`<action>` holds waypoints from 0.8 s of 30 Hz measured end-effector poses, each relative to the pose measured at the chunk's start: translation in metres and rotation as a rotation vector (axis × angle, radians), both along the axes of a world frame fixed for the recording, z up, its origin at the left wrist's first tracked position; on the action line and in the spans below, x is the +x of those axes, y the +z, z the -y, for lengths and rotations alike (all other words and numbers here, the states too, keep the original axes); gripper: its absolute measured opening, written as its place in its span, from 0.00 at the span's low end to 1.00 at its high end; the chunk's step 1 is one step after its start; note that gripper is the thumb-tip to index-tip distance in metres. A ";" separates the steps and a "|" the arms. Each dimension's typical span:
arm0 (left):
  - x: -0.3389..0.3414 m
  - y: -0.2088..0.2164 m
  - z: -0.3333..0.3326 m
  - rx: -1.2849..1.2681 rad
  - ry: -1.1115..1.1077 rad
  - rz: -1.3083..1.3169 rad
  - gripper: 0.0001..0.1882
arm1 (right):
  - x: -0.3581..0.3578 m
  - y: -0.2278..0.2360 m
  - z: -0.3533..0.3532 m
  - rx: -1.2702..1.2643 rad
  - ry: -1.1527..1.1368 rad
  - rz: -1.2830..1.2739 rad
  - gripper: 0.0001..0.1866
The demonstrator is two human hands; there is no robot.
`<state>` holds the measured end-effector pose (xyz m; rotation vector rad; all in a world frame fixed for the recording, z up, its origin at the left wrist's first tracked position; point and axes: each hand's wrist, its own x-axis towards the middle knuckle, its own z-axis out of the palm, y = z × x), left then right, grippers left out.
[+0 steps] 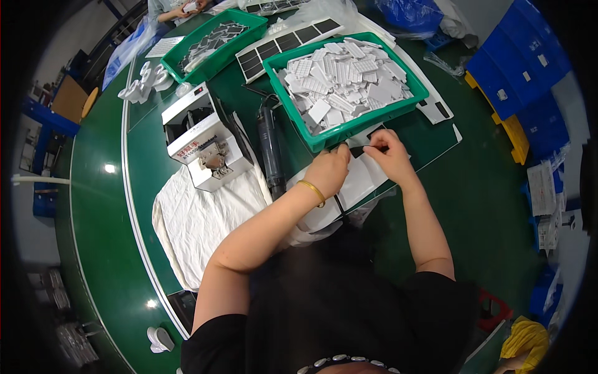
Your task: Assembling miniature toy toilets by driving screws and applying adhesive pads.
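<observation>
Both of my hands are together over a white sheet at the near edge of the table, in front of the green bin. My left hand, with a gold-coloured bangle on its wrist, has its fingers closed at one end of a small flat black piece. The other end is pinched between the thumb and fingers of my right hand. What kind of piece it is I cannot make out. Just beyond my hands, the green bin is heaped with white plastic parts.
Left of my hands lies a black electric screwdriver. Farther left, a white dispensing machine stands by a white cloth. Another green bin and a tray of black panels lie beyond. A person's hands show at the far end.
</observation>
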<state>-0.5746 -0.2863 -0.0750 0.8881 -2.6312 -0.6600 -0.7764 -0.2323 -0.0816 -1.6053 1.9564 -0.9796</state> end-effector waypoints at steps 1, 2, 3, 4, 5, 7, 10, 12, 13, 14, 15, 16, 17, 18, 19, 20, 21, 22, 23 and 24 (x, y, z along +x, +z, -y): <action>-0.001 -0.002 0.000 -0.003 0.001 0.001 0.14 | -0.006 -0.006 -0.001 -0.113 0.048 0.437 0.08; -0.001 -0.005 0.000 -0.002 0.025 -0.009 0.15 | -0.012 -0.009 -0.002 -0.225 0.097 0.874 0.09; -0.001 0.002 -0.001 -0.001 0.048 -0.017 0.15 | -0.019 -0.005 -0.005 -0.222 0.101 0.959 0.12; 0.000 0.008 -0.001 -0.003 0.050 -0.016 0.15 | -0.023 -0.002 -0.007 -0.246 0.087 0.953 0.13; 0.003 0.016 0.000 0.061 -0.017 -0.028 0.14 | -0.023 0.000 -0.011 -0.254 0.050 0.923 0.15; 0.002 0.047 0.005 0.118 -0.088 -0.043 0.12 | -0.021 0.014 -0.017 -0.271 0.013 0.890 0.16; -0.009 0.079 0.043 -0.230 0.232 -0.272 0.11 | -0.009 0.025 -0.023 -0.297 -0.069 0.863 0.18; -0.008 0.072 0.075 -0.270 0.381 -0.060 0.18 | 0.000 0.029 -0.016 -0.364 -0.089 0.844 0.19; -0.008 0.065 0.084 -0.277 0.376 -0.008 0.20 | 0.005 0.032 -0.013 -0.369 -0.084 0.843 0.19; -0.008 0.058 0.092 -0.283 0.372 0.043 0.21 | 0.011 0.035 -0.012 -0.390 -0.085 0.852 0.20; -0.009 0.056 0.095 -0.285 0.368 0.044 0.21 | 0.016 0.037 -0.013 -0.410 -0.096 0.862 0.21; -0.010 0.054 0.097 -0.265 0.348 0.054 0.20 | 0.020 0.038 -0.012 -0.413 -0.098 0.863 0.21; -0.009 0.052 0.099 -0.245 0.330 0.064 0.20 | 0.022 0.040 -0.010 -0.435 -0.069 0.835 0.20; -0.009 0.054 0.097 -0.245 0.326 0.064 0.20 | 0.023 0.041 -0.009 -0.457 -0.041 0.806 0.20; -0.008 0.055 0.095 -0.247 0.320 0.046 0.18 | 0.024 0.041 -0.011 -0.457 -0.045 0.806 0.20; -0.005 0.057 0.094 -0.249 0.315 0.028 0.16 | 0.025 0.040 -0.012 -0.483 -0.021 0.761 0.18; 0.002 0.063 0.090 -0.251 0.320 0.028 0.16 | 0.028 0.041 -0.012 -0.509 0.010 0.718 0.17; 0.010 0.068 0.084 -0.158 0.313 -0.115 0.17 | 0.033 0.049 -0.014 -0.507 0.012 0.719 0.17; 0.020 0.073 0.077 -0.064 0.305 -0.258 0.18 | 0.038 0.060 -0.018 -0.495 -0.006 0.749 0.14; 0.032 0.078 0.069 -0.064 0.313 -0.258 0.18 | 0.044 0.068 -0.021 -0.482 -0.020 0.777 0.12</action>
